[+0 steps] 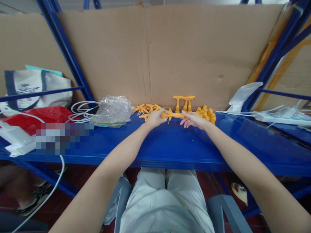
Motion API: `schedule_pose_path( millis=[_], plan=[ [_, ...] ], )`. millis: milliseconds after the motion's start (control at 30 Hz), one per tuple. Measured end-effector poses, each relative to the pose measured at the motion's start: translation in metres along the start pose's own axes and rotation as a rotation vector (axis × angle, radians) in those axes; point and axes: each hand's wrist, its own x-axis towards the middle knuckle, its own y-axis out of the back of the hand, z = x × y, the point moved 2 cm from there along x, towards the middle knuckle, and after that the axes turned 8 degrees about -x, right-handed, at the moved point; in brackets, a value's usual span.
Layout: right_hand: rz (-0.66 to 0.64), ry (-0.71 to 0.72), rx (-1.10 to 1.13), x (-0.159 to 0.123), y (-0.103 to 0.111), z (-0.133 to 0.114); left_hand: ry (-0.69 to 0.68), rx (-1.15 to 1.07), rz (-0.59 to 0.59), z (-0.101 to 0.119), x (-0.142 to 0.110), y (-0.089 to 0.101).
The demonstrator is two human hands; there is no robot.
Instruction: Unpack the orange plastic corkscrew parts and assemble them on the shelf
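Both hands are together over the blue shelf, at one orange corkscrew piece. My left hand is closed on its left end, where a round orange end pokes out past the fingers. My right hand pinches the right end between thumb and forefinger, the other fingers loosely spread. A metal spiral hangs just below, beside the left fingertips. Behind the left hand lies a pile of orange T-handles with spirals. Several orange T-shaped corkscrews stand upright at the back. Orange sleeves are clustered behind the right hand.
Clear plastic bags lie left of the pile, beside looped white cable. A red bag and a canvas tote sit farther left. Cardboard walls the back. A white power strip lies at right.
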Motion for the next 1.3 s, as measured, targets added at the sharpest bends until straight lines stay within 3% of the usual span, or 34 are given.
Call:
schedule_pose_path(
  millis=[233,367,467,600,667,833,1000,1133,1300],
  plan=[
    [0.008,-0.036,-0.067,0.002,-0.001,0.002,-0.006,0.005,-0.012,-0.002,0.001,-0.001],
    [0.046,0.045,-0.166,0.008,0.003,0.009,-0.003,0.033,-0.022,-0.003,0.002,-0.001],
    [0.116,0.222,-0.319,0.018,0.008,0.016,-0.009,0.042,-0.007,-0.004,0.002,-0.001],
    [0.268,0.6,-0.652,0.023,0.009,0.015,-0.008,0.041,-0.016,-0.004,0.002,-0.001],
    [0.306,0.688,-0.838,0.02,0.005,0.01,-0.011,0.042,-0.022,-0.002,0.001,0.0],
    [0.334,0.699,-1.266,0.008,-0.012,-0.006,-0.014,0.053,-0.026,0.001,0.001,0.0],
    [0.294,0.745,-1.449,0.01,-0.019,-0.019,-0.004,0.04,-0.017,0.0,0.0,0.0],
    [0.211,0.673,-1.39,0.023,-0.012,-0.03,-0.025,0.019,0.013,-0.002,0.001,0.001],
    [0.028,0.408,-1.099,0.041,0.006,-0.038,-0.007,-0.043,0.104,-0.003,0.002,0.004]
  ],
)
